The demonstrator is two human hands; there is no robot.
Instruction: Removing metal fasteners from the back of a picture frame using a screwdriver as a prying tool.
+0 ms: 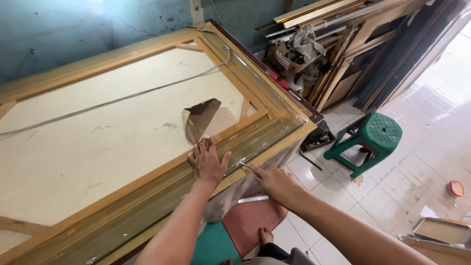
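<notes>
Wooden frame edge (plastic-wrapped) under left hand, right hand beside.

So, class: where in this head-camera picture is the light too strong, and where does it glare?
Head view: daylight overexposes the white tiled floor at right, washing out detail; soft glare streaks the clear plastic wrap on the wooden frame; both hands, left hand and right hand, look sharp; edges bend slightly.

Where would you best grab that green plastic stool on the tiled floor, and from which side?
Probably by the rim of the seat, coming from above. The green stool stands upright on the tiled floor, its round seat facing up with open space around it, so fingers could hook under the seat edge. The splayed legs below look more awkward to grip.
</notes>
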